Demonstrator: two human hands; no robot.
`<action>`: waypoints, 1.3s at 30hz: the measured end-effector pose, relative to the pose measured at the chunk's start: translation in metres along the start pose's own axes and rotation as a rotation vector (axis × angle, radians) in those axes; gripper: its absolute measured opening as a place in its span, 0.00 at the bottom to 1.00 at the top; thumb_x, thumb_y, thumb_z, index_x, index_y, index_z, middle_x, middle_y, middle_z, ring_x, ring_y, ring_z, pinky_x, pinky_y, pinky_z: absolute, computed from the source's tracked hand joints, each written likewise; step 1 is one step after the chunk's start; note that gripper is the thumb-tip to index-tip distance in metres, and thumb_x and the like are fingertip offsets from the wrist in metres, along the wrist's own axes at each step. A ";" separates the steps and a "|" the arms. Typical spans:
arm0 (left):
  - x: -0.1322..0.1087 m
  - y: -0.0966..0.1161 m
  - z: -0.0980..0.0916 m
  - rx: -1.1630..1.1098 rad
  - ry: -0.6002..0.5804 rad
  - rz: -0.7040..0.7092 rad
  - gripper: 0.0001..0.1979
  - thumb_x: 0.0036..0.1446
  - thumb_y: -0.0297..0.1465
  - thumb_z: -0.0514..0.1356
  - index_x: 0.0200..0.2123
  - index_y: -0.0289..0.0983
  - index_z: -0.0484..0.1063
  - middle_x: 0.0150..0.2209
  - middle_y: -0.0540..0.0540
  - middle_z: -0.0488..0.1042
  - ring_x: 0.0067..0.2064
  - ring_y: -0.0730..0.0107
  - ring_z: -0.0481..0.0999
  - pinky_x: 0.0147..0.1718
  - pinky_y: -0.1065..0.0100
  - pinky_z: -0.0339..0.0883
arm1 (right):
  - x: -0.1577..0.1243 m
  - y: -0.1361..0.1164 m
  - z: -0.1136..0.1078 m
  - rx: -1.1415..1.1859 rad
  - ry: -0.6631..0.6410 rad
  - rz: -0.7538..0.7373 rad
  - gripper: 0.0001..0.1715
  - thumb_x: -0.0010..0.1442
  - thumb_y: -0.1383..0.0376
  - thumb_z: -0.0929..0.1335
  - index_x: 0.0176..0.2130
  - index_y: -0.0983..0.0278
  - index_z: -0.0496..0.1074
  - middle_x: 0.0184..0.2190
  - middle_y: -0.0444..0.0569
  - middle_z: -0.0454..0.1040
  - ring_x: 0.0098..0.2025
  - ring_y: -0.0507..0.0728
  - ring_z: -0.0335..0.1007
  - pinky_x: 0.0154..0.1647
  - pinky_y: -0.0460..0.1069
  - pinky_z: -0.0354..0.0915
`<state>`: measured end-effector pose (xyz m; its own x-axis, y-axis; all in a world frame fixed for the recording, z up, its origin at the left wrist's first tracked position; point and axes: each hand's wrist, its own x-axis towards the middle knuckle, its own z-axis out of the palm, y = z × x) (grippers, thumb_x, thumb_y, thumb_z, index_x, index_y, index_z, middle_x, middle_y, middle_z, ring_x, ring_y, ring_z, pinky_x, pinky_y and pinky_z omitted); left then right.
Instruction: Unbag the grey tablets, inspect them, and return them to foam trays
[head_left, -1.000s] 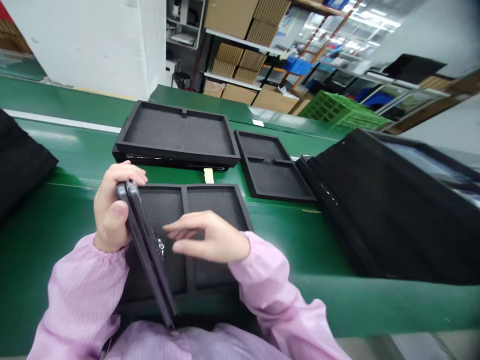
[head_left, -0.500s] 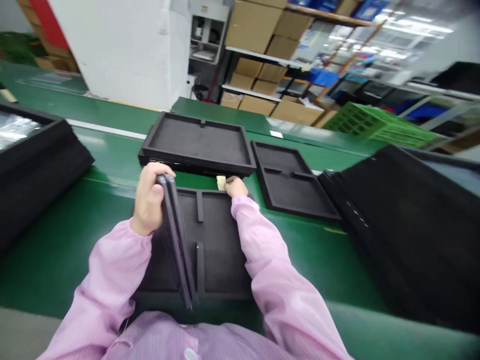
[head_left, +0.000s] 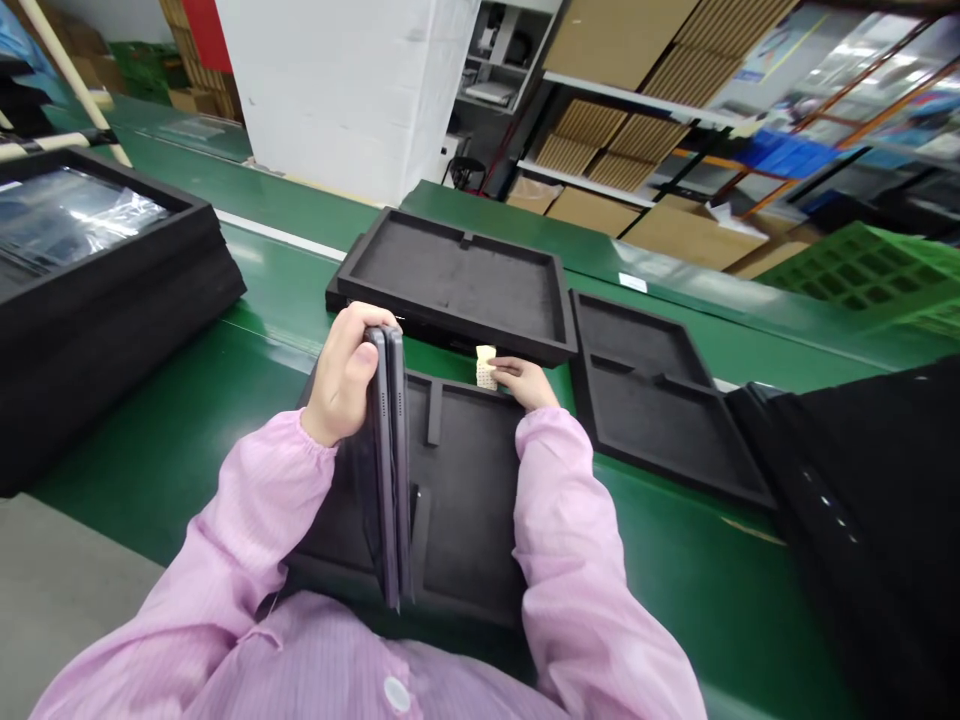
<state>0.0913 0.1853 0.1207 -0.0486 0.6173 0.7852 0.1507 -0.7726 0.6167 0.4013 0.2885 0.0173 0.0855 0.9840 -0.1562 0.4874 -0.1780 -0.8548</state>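
Two thin dark tablets [head_left: 391,450] stand on edge side by side, my left hand [head_left: 346,375] closed round their upper end. Speaker holes show on their narrow sides. They are over a black foam tray [head_left: 480,480] with divider ribs, hiding part of it. Beyond that tray's far edge, my right hand [head_left: 523,380] has thumb and fingers pinched at the right edge of a small pale yellow sheet [head_left: 486,368] with rows of tiny marks, perhaps labels. The sheet is in front of another black foam tray [head_left: 457,275].
A divided black tray [head_left: 645,370] lies to the right on the green bench [head_left: 262,370]. Stacked black trays [head_left: 112,300] stand at left, the top one holding something in clear film. A black stack [head_left: 885,500] rises at right. A green crate [head_left: 877,265] is behind.
The view has swung left, so the scene sits further right. My right fingers are straighter and more of the yellow sheet shows. My left hand keeps the tablets upright.
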 end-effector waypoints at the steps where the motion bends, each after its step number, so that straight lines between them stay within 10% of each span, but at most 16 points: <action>1: 0.000 0.000 0.000 -0.001 0.005 -0.006 0.17 0.68 0.45 0.46 0.40 0.41 0.69 0.37 0.45 0.70 0.41 0.61 0.69 0.43 0.58 0.62 | -0.001 -0.001 -0.001 0.049 -0.010 -0.019 0.10 0.58 0.68 0.73 0.41 0.68 0.76 0.39 0.49 0.80 0.41 0.55 0.78 0.50 0.55 0.73; 12: -0.001 -0.008 0.000 0.016 0.093 -0.062 0.19 0.63 0.49 0.46 0.37 0.45 0.70 0.34 0.44 0.69 0.36 0.58 0.68 0.35 0.50 0.60 | -0.012 0.003 -0.007 0.267 -0.054 -0.079 0.19 0.43 0.73 0.74 0.39 0.68 0.78 0.40 0.53 0.82 0.44 0.58 0.79 0.54 0.54 0.72; 39: 0.000 -0.004 0.003 0.052 0.036 0.027 0.19 0.67 0.45 0.44 0.39 0.42 0.70 0.36 0.44 0.70 0.39 0.59 0.69 0.41 0.54 0.60 | -0.012 0.000 -0.002 0.044 0.070 -0.055 0.05 0.62 0.68 0.71 0.37 0.69 0.74 0.34 0.46 0.77 0.38 0.53 0.76 0.45 0.53 0.74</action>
<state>0.0939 0.1894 0.1182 -0.0788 0.5898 0.8037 0.2034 -0.7797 0.5921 0.4018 0.2764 0.0199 0.1204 0.9899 -0.0745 0.4544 -0.1217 -0.8825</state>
